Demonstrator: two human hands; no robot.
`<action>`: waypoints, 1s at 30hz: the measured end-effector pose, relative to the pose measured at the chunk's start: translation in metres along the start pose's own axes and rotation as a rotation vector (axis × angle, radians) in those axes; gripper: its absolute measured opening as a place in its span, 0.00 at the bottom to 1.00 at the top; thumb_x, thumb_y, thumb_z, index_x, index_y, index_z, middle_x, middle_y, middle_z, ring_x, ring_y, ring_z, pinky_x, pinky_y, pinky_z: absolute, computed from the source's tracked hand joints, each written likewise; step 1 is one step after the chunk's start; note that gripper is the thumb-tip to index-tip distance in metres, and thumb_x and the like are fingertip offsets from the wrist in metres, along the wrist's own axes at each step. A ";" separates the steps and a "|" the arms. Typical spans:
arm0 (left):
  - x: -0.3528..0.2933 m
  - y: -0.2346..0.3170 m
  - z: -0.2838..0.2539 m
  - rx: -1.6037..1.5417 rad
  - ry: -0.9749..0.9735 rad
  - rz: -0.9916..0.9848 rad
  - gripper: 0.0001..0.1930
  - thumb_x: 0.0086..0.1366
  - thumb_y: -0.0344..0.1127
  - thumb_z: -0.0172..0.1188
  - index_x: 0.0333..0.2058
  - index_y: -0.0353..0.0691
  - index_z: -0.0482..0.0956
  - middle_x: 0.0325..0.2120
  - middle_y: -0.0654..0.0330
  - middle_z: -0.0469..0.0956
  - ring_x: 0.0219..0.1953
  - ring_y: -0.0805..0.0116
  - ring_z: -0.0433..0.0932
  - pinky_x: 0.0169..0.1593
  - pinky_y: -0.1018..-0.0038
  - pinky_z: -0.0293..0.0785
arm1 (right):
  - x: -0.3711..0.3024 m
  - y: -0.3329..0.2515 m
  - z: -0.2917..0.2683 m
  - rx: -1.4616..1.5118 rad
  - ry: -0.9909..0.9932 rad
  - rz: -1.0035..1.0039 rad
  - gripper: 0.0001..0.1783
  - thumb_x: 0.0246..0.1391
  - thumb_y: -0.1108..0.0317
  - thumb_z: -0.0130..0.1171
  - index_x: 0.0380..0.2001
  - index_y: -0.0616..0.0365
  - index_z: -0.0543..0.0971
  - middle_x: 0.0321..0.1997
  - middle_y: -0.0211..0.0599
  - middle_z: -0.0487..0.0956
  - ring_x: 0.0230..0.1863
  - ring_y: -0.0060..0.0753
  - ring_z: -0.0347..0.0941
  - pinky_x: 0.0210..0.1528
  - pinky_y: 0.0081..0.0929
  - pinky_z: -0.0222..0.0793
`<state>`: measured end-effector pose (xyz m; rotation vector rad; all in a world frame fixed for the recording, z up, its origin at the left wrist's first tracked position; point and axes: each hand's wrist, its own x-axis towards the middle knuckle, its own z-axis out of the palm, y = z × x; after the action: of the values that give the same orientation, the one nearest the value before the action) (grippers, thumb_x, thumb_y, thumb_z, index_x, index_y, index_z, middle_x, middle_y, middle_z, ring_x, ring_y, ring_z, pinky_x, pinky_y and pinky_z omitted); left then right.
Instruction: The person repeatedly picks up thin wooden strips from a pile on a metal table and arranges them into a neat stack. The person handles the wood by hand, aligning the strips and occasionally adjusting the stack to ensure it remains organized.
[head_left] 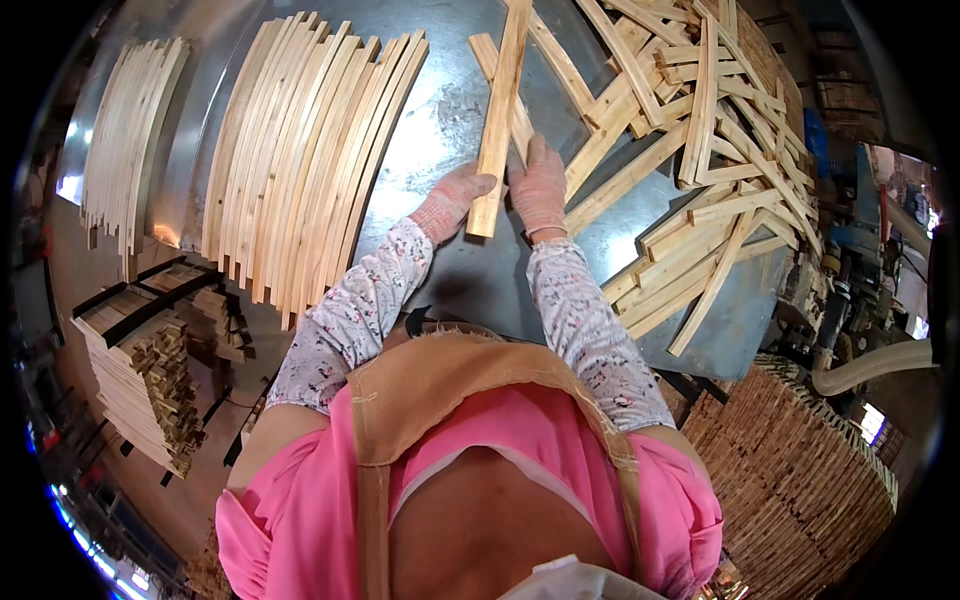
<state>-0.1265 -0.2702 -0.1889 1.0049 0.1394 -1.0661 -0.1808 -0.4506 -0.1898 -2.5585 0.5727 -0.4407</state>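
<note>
My left hand (455, 203), in a pinkish work glove, grips the near end of a pale wooden slat (502, 105), its thumb lying across the top face. The slat points away from me over a metal table. Just to its right my right hand (538, 190), gloved alike, closes at the near end of a second wooden slat (484, 58). That slat crosses beneath the first at an angle, and the hand hides its end. Both forearms wear flowered sleeves.
On the shiny metal table (400, 190), a wide row of slats (300, 150) and a narrower row (133, 140) lie at left. A jumbled heap of slats (700, 150) covers the right. Stacked wood stands below the table at left (140, 380) and right (790, 460).
</note>
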 end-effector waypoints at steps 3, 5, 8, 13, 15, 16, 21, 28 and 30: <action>-0.025 0.021 -0.009 -0.042 0.044 -0.039 0.26 0.72 0.35 0.65 0.64 0.31 0.73 0.42 0.52 0.84 0.40 0.62 0.84 0.49 0.67 0.85 | -0.009 0.005 -0.016 -0.221 -0.080 -0.077 0.28 0.59 0.56 0.67 0.59 0.56 0.76 0.50 0.57 0.83 0.53 0.63 0.79 0.56 0.56 0.74; -0.042 0.020 -0.031 -0.072 0.021 -0.054 0.26 0.72 0.36 0.65 0.64 0.31 0.73 0.43 0.52 0.84 0.40 0.62 0.84 0.49 0.67 0.85 | -0.035 0.031 -0.051 -0.288 -0.190 0.104 0.27 0.61 0.55 0.66 0.59 0.55 0.76 0.48 0.54 0.83 0.53 0.61 0.78 0.56 0.56 0.74; -0.062 0.014 -0.054 0.015 0.025 -0.024 0.25 0.71 0.35 0.64 0.63 0.31 0.73 0.43 0.54 0.83 0.42 0.64 0.83 0.50 0.67 0.83 | -0.081 0.111 -0.087 -0.399 -0.281 0.220 0.34 0.65 0.49 0.64 0.69 0.51 0.73 0.49 0.57 0.81 0.51 0.63 0.78 0.55 0.56 0.75; -0.095 -0.005 -0.074 0.140 0.249 0.082 0.27 0.72 0.37 0.63 0.66 0.31 0.73 0.46 0.57 0.83 0.46 0.67 0.81 0.54 0.69 0.80 | -0.014 0.000 -0.053 0.209 -0.463 0.254 0.23 0.70 0.50 0.53 0.53 0.57 0.79 0.55 0.60 0.80 0.51 0.73 0.77 0.57 0.58 0.74; -0.107 -0.003 -0.081 0.169 0.262 0.064 0.29 0.71 0.38 0.63 0.67 0.31 0.74 0.52 0.56 0.82 0.53 0.67 0.80 0.61 0.69 0.75 | -0.003 -0.020 -0.006 0.020 -0.492 -0.069 0.19 0.73 0.53 0.50 0.49 0.55 0.81 0.52 0.61 0.82 0.51 0.69 0.80 0.51 0.56 0.78; -0.116 0.002 -0.081 0.112 0.221 0.081 0.28 0.72 0.39 0.63 0.66 0.31 0.74 0.50 0.56 0.83 0.51 0.67 0.80 0.59 0.69 0.77 | 0.000 -0.056 0.009 0.022 -0.570 0.081 0.18 0.73 0.54 0.49 0.48 0.54 0.81 0.51 0.62 0.83 0.51 0.67 0.80 0.50 0.56 0.79; -0.151 0.043 -0.063 -0.008 0.105 0.074 0.28 0.69 0.47 0.66 0.60 0.35 0.75 0.40 0.58 0.85 0.41 0.68 0.83 0.47 0.71 0.81 | -0.047 -0.119 0.094 0.203 -0.684 -0.156 0.24 0.67 0.47 0.55 0.49 0.56 0.83 0.42 0.57 0.86 0.48 0.67 0.82 0.51 0.54 0.79; -0.139 0.062 -0.062 -0.141 0.139 0.105 0.25 0.70 0.47 0.66 0.58 0.36 0.76 0.40 0.57 0.85 0.41 0.67 0.84 0.49 0.70 0.81 | 0.183 -0.024 0.022 -0.336 -0.094 0.024 0.23 0.59 0.53 0.63 0.50 0.58 0.78 0.53 0.61 0.84 0.54 0.64 0.82 0.55 0.54 0.78; -0.121 0.076 -0.051 -0.148 0.076 0.069 0.25 0.70 0.46 0.66 0.58 0.36 0.76 0.41 0.57 0.85 0.41 0.67 0.84 0.49 0.70 0.81 | 0.192 0.107 0.022 -0.533 0.171 0.042 0.30 0.62 0.46 0.64 0.55 0.57 0.74 0.50 0.62 0.84 0.53 0.68 0.81 0.56 0.58 0.78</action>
<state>-0.1122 -0.1436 -0.1056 0.9105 0.2404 -0.9411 -0.0406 -0.6173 -0.2252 -3.0210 0.9055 -0.5556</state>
